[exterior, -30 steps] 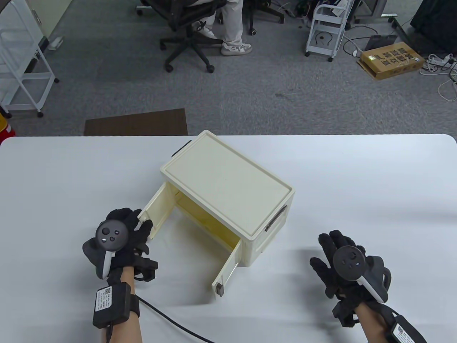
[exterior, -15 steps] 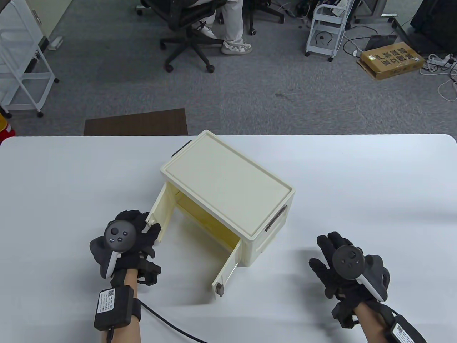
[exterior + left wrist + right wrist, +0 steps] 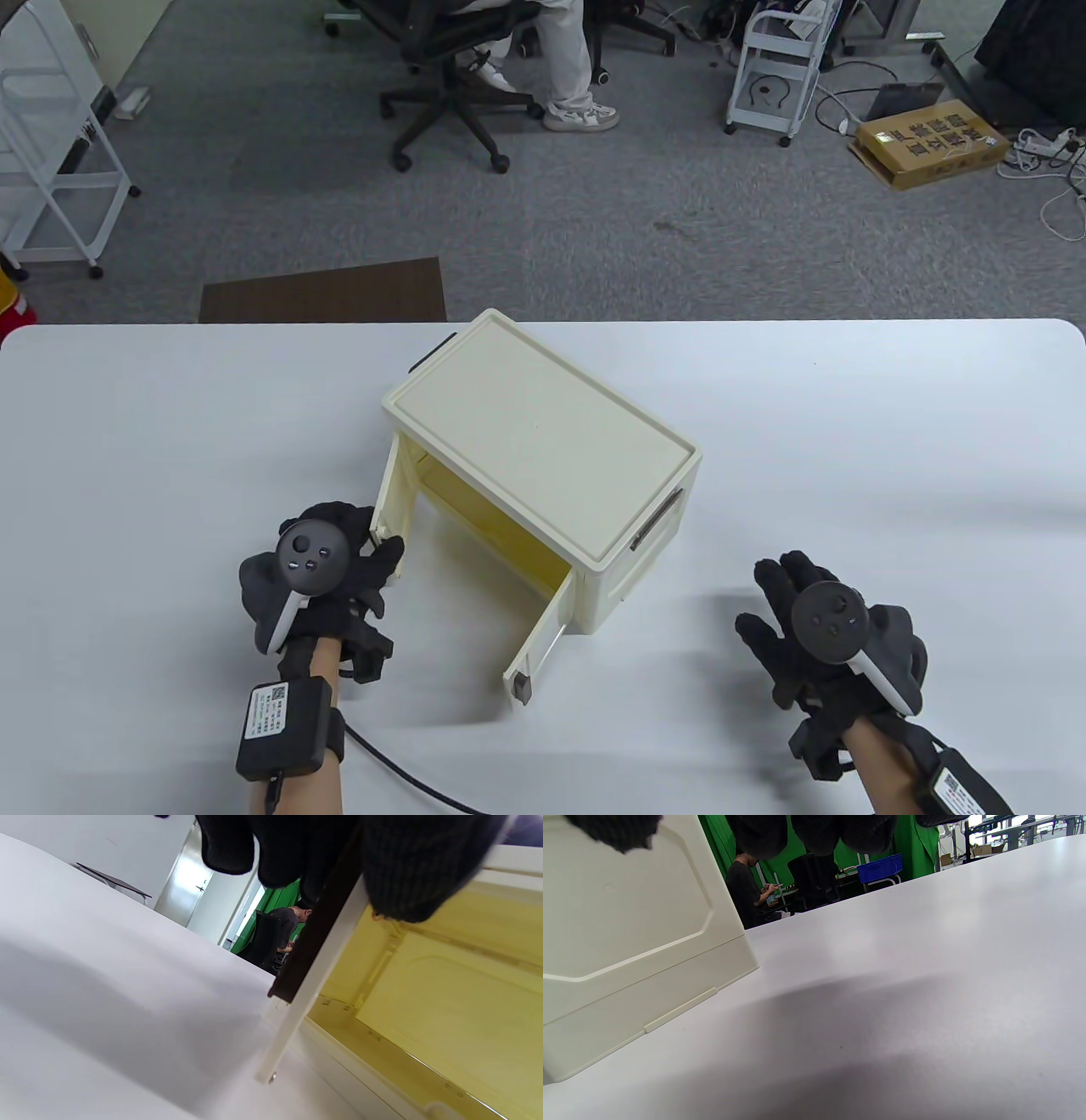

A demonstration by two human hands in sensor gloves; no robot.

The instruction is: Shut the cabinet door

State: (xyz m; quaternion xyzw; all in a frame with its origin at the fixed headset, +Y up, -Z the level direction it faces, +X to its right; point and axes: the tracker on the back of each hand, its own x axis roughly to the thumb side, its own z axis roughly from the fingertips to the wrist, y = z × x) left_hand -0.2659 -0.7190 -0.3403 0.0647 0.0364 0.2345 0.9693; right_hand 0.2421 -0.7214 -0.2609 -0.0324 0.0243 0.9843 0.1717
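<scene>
A cream plastic cabinet (image 3: 543, 433) sits in the middle of the white table, its front facing me with both doors swung open. My left hand (image 3: 361, 552) grips the free edge of the left door (image 3: 392, 497), fingers on its outer face and thumb on the inner side. In the left wrist view the fingers (image 3: 407, 870) wrap that door's edge (image 3: 314, 980) beside the yellowish interior (image 3: 445, 993). The right door (image 3: 539, 641) stands open and untouched. My right hand (image 3: 785, 607) hovers open and empty to the right of the cabinet (image 3: 628, 942).
The white table (image 3: 891, 441) surrounds the cabinet. Beyond its far edge are office chairs (image 3: 450, 76), a seated person's legs (image 3: 564, 68), a white cart (image 3: 776, 68) and a cardboard box (image 3: 929, 140) on the floor. A cable (image 3: 399, 768) trails from my left wrist.
My left hand has moved right and swung the left door inward, so it stands narrower to the opening. The right hand and right door have not moved.
</scene>
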